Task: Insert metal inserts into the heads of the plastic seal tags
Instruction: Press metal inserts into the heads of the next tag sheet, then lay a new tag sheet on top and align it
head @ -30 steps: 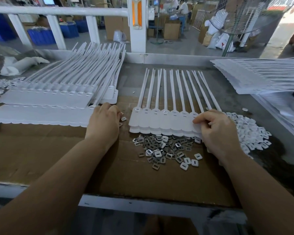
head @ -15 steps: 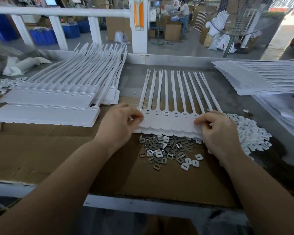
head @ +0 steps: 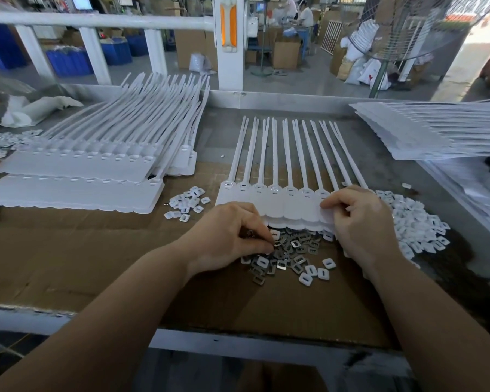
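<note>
A strip of white plastic seal tags (head: 277, 199) lies flat mid-table, tails pointing away, heads in a row. Just in front of it is a heap of small square metal inserts (head: 289, 250) mixed with a few white caps. My left hand (head: 229, 236) sits on the left edge of that heap, fingers curled and pinching at the metal inserts. My right hand (head: 359, 222) grips the right end of the tag strip, thumb on top of the flags.
Stacks of white tag strips lie at the left (head: 77, 176) and back right (head: 436, 131). White plastic caps are piled at the right (head: 416, 224) and scattered left of the strip (head: 187, 202). Brown cardboard (head: 68, 256) covers the table's front.
My left hand moved from the left stack to the strip's left end, then down onto the metal insert heap. My right hand stayed on the strip's right end.
</note>
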`<state>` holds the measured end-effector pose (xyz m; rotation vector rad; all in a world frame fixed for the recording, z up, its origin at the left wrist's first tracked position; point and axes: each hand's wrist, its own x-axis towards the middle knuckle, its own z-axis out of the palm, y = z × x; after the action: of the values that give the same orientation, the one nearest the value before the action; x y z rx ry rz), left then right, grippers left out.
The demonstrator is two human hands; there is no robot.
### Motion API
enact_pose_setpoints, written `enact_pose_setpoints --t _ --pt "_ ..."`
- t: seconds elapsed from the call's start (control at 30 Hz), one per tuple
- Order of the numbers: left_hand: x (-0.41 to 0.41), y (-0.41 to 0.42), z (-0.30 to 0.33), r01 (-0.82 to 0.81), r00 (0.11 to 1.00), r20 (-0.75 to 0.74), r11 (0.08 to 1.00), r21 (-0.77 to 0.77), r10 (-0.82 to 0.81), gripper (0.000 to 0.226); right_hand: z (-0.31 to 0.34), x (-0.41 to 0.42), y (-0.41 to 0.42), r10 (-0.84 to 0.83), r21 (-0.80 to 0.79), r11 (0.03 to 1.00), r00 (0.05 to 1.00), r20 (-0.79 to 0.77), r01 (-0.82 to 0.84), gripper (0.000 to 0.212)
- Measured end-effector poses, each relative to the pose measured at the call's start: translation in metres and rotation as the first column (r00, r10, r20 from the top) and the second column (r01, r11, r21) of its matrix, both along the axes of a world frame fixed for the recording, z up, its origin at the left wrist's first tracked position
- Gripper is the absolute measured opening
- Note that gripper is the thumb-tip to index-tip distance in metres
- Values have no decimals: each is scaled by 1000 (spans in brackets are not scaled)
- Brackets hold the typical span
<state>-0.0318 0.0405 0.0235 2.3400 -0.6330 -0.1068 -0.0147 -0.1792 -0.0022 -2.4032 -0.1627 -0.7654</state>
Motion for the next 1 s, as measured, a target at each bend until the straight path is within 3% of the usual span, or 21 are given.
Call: enact_pose_setpoints --t 0.13,0.37,0.57,0.73,0.9,1.0 --pt "2 3 1 -80 997 1 992 -101 80 7 0 0 0 -1 5 1000 1000 6 0 25" --pt "16 13 -4 -485 860 114 866 -124 498 8 0 -1 1 -11 8 1000 1000 -15 11 24" --pt "23 19 -5 -542 827 103 832 -117 553 13 2 0 0 -11 -40 999 999 -30 10 23" --pt "38 46 2 -670 702 180 725 -163 689 11 1 0 0 -12 -51 999 999 -43 9 23" --pt "54 76 2 -828 533 362 560 37 765 20 0 1 0 -17 -50 999 999 -45 15 23" --pt "61 89 1 -865 500 301 479 148 812 41 0 1 0 -17 -57 998 999 -46 15 23"
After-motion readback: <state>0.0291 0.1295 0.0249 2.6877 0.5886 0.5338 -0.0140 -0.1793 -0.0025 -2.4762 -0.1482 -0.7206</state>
